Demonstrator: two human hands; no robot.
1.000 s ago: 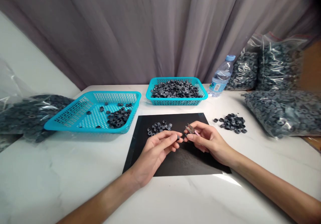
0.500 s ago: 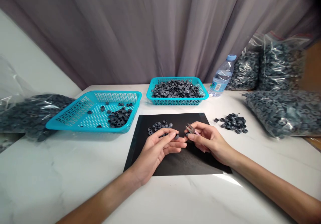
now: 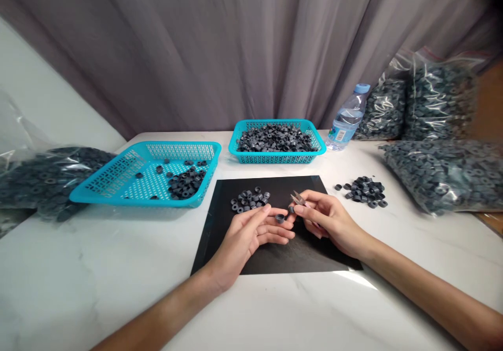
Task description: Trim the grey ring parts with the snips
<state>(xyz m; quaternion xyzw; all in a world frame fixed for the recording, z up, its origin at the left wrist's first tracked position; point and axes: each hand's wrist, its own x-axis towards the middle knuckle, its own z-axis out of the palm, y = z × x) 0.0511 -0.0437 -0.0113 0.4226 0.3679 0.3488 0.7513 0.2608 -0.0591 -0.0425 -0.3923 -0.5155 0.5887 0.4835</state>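
My left hand (image 3: 251, 231) rests palm up on the black mat (image 3: 275, 256) and holds a small dark grey ring (image 3: 280, 218) at its fingertips. My right hand (image 3: 324, 219) is curled beside it, gripping small snips (image 3: 297, 199) with pointed metal blades and a pink handle. The blades point up and left, just right of the ring. A little heap of the same grey rings (image 3: 250, 200) lies on the mat behind my left hand.
A blue basket (image 3: 118, 181) at the left holds some rings; a second basket (image 3: 277, 157) behind the mat is full. Another ring heap (image 3: 363, 192) lies right of the mat. A water bottle (image 3: 347, 118) and bags of rings (image 3: 440, 175) stand right, another bag (image 3: 43, 175) left.
My left hand has turned its fingers upward and brought one ring to its fingertips, close to the snips. My right hand has barely moved.
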